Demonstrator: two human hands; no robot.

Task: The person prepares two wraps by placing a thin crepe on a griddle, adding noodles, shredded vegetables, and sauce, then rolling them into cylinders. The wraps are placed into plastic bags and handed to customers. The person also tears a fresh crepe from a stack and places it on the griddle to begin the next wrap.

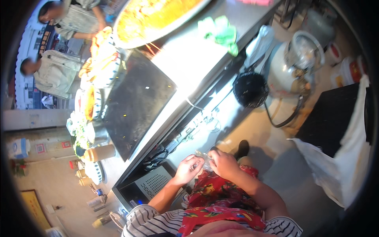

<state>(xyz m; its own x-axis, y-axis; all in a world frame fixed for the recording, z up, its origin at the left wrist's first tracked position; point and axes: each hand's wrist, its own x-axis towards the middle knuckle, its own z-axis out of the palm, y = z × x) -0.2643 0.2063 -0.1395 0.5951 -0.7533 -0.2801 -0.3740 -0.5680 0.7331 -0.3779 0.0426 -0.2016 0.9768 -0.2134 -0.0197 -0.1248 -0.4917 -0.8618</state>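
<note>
My left hand [189, 169] and my right hand [224, 163] are close together in front of my red flowered apron [219, 191]. Between them is a crinkled piece of thin see-through plastic [204, 156], perhaps a small bag or a glove. The fingers of both hands are curled and pinch at it. Part of the plastic is hidden by the fingers, and its exact kind cannot be made out. Both hands are lower than the counter edge and touch nothing else.
A black griddle [138, 98] lies on the counter beside a big pan of orange food [158, 19] and green plastic bags [218, 32]. A gas cylinder [281, 73] and a black round object [250, 89] are to the right. Two people [57, 75] stand across the counter.
</note>
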